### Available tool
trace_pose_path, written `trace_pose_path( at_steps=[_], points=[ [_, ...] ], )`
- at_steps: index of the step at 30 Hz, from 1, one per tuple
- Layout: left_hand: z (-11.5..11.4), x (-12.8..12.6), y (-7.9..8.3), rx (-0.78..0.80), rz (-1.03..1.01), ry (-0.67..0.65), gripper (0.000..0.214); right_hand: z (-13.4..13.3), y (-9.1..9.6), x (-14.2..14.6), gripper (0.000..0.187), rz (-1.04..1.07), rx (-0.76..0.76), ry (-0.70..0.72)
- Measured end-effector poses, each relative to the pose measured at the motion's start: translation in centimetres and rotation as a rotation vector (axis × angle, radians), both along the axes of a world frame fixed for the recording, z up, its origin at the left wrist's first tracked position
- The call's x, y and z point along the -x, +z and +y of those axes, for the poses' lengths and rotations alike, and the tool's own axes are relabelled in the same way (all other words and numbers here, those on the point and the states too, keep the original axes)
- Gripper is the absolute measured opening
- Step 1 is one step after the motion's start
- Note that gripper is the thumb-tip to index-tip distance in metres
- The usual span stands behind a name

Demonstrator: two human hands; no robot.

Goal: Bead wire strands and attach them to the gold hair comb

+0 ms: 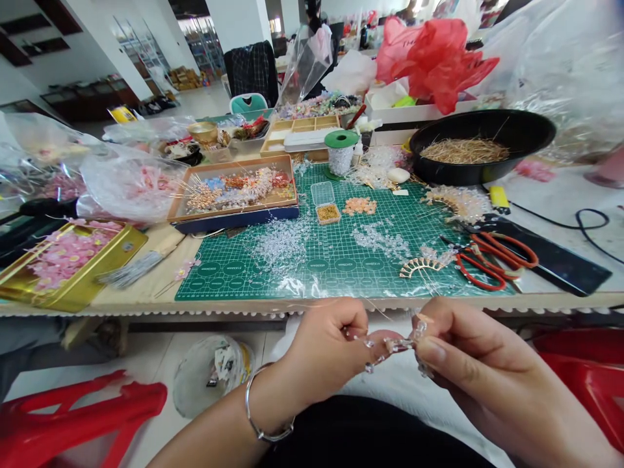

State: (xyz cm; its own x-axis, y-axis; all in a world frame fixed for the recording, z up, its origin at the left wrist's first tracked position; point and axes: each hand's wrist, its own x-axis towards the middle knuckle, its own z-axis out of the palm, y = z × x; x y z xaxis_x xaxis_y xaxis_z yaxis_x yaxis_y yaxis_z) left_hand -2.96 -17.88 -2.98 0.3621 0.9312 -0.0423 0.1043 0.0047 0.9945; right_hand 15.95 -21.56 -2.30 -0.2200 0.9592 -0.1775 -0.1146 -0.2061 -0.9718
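Bead strand (pixel 397 346) between left hand (pixel 324 354) and right hand (pixel 475 357) (both pinching), cutting mat (pixel 207 283) beyond.

From my position, the near side of the counter (pixel 146 305) shows a scalloped front edge. A pale tile floor (pixel 160 351) runs beneath it. One red plastic stool (pixel 82 403) stands near left, and a second red stool (pixel 580 383) stands near right. At far left, a white wall (pixel 19 84) carries dark wall shelves (pixel 34 39) above a low dark cabinet (pixel 88 97). Metal shelving (pixel 199 45) stands far off, beside a square white pillar (pixel 227 19). A plaid garment (pixel 251 71) hangs upright at far centre.
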Motion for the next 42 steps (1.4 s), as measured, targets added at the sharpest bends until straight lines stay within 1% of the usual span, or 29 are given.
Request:
trace_pose_path(
  at_steps=[4, 5, 7, 8, 10, 13, 16, 18, 21, 24, 25, 26, 27, 28, 30, 31, 32, 33, 34, 35, 37, 39, 40, 41, 42],
  points=[
    [0.0, 0.4, -0.4, -0.547, 0.186, 0.143, 0.055, 0.3, 0.1, -0.4, 0.028, -0.039, 0.047, 0.081],
    [0.0, 0.4, -0.4, -0.659, 0.222, 0.171, 0.055, 0.4, 0.2, -0.4, 0.031, -0.044, 0.071, 0.102],
    [0.1, 0.5, -0.5, -0.794, 0.291, 0.193, 0.059, 0.5, 0.7, -0.4, 0.037, -0.039, 0.14, 0.154],
    [0.2, 0.5, -0.5, -0.817, 0.32, 0.192, 0.061, 0.6, 0.9, -0.3, 0.039, -0.029, 0.174, 0.173],
    [0.4, 0.5, -0.5, -0.803, 0.347, 0.159, 0.064, 0.7, 1.2, -0.3, 0.042, 0.007, 0.217, 0.207],
    [1.0, 0.6, -0.4, -0.786, 0.327, 0.065, 0.067, 0.8, 1.4, -0.5, 0.041, 0.045, 0.242, 0.262],
    [1.9, 1.0, -0.2, -0.878, 0.323, -0.049, 0.067, 1.0, 1.4, -0.7, 0.04, 0.01, 0.267, 0.335],
    [2.5, 1.3, -0.1, -0.926, 0.327, -0.096, 0.067, 1.2, 1.2, -0.7, 0.04, 0.002, 0.293, 0.373],
    [3.3, 1.7, 0.1, -1.011, 0.345, -0.09, 0.067, 1.5, 0.7, -0.7, 0.04, 0.044, 0.332, 0.434],
    [4.1, 2.2, 0.3, -1.178, 0.363, -0.068, 0.064, 1.6, 0.1, -0.8, 0.04, 0.067, 0.359, 0.484],
    [4.5, 2.4, 0.6, -1.21, 0.376, -0.101, 0.062, 1.6, -0.1, -0.8, 0.039, 0.065, 0.367, 0.492],
    [4.8, 2.7, 0.9, -1.21, 0.397, -0.167, 0.059, 1.6, -0.2, -0.7, 0.038, 0.063, 0.371, 0.502],
    [5.3, 2.9, 1.3, -1.173, 0.422, -0.263, 0.054, 1.7, -0.3, -0.7, 0.036, 0.059, 0.373, 0.514],
    [5.7, 3.1, 1.9, -1.105, 0.45, -0.383, 0.048, 1.7, -0.4, -0.6, 0.033, 0.054, 0.377, 0.529],
    [6.5, 3.3, 3.1, -0.932, 0.487, -0.634, 0.027, 1.8, -0.6, -0.3, 0.027, 0.038, 0.386, 0.562],
    [6.7, 3.2, 3.7, -0.867, 0.5, -0.729, 0.018, 2.0, -0.8, -0.1, 0.025, 0.031, 0.389, 0.571],
    [6.9, 3.1, 4.3, -0.839, 0.523, -0.791, 0.013, 2.1, -0.9, 0.2, 0.022, 0.024, 0.394, 0.576],
    [6.9, 2.9, 4.8, -0.852, 0.559, -0.819, 0.014, 2.3, -1.1, 0.4, 0.02, 0.018, 0.397, 0.573],
    [6.8, 2.7, 5.3, -0.9, 0.604, -0.817, 0.016, 2.5, -1.2, 0.6, 0.019, 0.018, 0.402, 0.565],
    [6.4, 2.4, 5.6, -0.966, 0.65, -0.787, 0.017, 2.7, -1.4, 0.7, 0.02, 0.02, 0.406, 0.551],
    [5.3, 1.9, 5.9, -1.116, 0.722, -0.671, 0.018, 3.0, -1.6, 0.9, 0.024, 0.045, 0.414, 0.505],
    [3.8, 1.7, 5.9, -1.245, 0.74, -0.495, 0.019, 3.2, -1.7, 0.8, 0.029, 0.105, 0.417, 0.441],
    [3.0, 1.7, 5.8, -1.282, 0.741, -0.391, 0.02, 3.3, -1.7, 0.7, 0.031, 0.14, 0.419, 0.409],
    [2.3, 1.8, 5.7, -1.292, 0.735, -0.287, 0.02, 3.4, -1.7, 0.6, 0.033, 0.176, 0.421, 0.377],
    [1.5, 1.8, 5.5, -1.27, 0.725, -0.214, 0.021, 3.5, -1.6, 0.5, 0.034, 0.21, 0.425, 0.349]
  ],
)
